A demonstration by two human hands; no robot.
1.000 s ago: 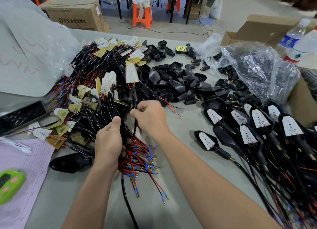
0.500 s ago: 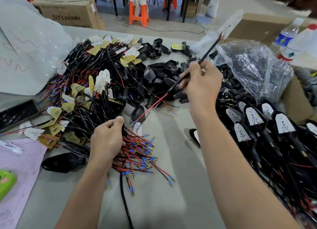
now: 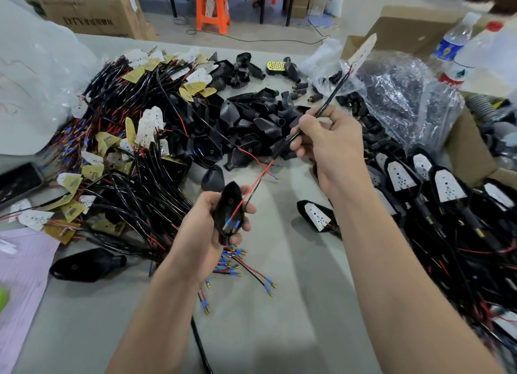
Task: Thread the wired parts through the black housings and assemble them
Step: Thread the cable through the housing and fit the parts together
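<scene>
Wire [image 3: 334, 91] and housing [image 3: 227, 203] have just come together. Half a second ago your left hand [image 3: 204, 233] was clamped on the bundle [image 3: 134, 183]; now it has let that go and grips one housing, fingers curled round its sides, hollow face toward you. Your right hand [image 3: 330, 149] pinches the wire's black sheath between thumb and fingers, with the pale board [image 3: 362, 51] at its far end raised in front of the bag [image 3: 405, 93].

A second ago this wire was still caught in the bundle. Now it runs free, slanting from your right hand down to your left. Its red and black leads end in blue terminals [image 3: 233, 224], which lie in the housing's hollow near the end closest to you. You cannot tell from here whether they have entered the neck hole.

Picking looks done and threading looks just begun. The next move likely calls for feeding both terminals through the neck together, then drawing the sheath along until the board seats. Spare housings [image 3: 260, 121] lie heaped behind your hands, and finished units [image 3: 397, 177] lie to your right.
</scene>
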